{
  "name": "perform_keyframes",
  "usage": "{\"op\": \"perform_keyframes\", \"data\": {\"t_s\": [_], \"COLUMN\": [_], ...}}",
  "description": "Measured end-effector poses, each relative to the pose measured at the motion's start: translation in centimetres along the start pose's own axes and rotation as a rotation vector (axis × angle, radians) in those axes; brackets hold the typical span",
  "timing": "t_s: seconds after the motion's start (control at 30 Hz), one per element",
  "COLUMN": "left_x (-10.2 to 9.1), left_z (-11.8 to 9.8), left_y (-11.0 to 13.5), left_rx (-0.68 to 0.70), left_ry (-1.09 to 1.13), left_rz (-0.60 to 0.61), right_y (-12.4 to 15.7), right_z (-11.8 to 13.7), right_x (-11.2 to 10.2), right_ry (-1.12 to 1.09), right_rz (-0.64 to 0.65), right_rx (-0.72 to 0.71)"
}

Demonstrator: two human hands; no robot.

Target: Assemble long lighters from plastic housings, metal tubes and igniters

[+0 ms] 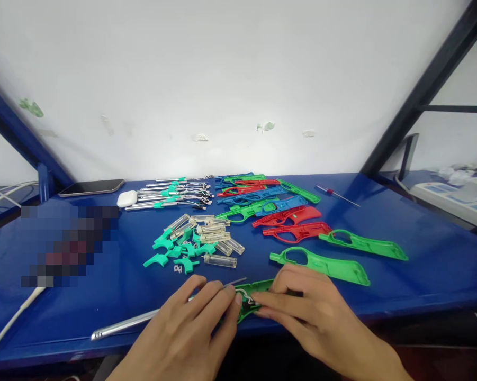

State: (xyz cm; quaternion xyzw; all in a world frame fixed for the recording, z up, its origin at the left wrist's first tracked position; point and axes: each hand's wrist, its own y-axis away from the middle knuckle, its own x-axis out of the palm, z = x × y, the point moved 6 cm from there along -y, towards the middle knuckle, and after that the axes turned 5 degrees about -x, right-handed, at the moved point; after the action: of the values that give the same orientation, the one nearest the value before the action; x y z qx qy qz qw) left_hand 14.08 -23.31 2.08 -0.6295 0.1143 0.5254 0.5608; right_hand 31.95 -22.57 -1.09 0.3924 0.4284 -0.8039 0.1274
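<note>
A green plastic toy-gun shell half lies at the near edge of the blue table, with small wires and a dark part in it. My left hand rests on its left side, fingers pinched close at the shell's middle. My right hand covers its right part, fingertips pressed on the same spot. A silver metal rod runs out leftward from under my left hand.
Ahead lie two green shell halves, a heap of red, blue and green shells, teal triggers, clear tubes, wired metal rods, a white earbud case, a phone and a small screwdriver.
</note>
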Motion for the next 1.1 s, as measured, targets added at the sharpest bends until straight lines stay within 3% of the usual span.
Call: {"op": "perform_keyframes", "data": {"t_s": [0.17, 0.4, 0.63, 0.87, 1.1], "left_x": [0.2, -1.6, -1.1, -1.3, -1.0], "left_z": [1.3, 4.9, 4.5, 4.4, 4.4], "left_y": [2.4, 6.3, 5.3, 4.4, 4.4], "left_rx": [-0.101, -0.341, -0.392, -0.362, -0.423], "left_ry": [0.036, 0.032, 0.181, 0.190, 0.214], "left_rz": [0.125, 0.098, 0.099, 0.074, 0.123], "right_y": [0.4, 0.4, 0.5, 0.5, 0.4], "right_z": [-0.1, -0.1, -0.1, -0.1, -0.1], "right_x": [0.1, 0.0, -0.1, -0.1, -0.1], "right_ry": [0.009, 0.003, 0.023, 0.008, 0.026], "right_rz": [-0.003, -0.038, -0.041, -0.033, -0.036], "right_rx": [0.017, 0.001, -0.004, -0.010, -0.011]}}
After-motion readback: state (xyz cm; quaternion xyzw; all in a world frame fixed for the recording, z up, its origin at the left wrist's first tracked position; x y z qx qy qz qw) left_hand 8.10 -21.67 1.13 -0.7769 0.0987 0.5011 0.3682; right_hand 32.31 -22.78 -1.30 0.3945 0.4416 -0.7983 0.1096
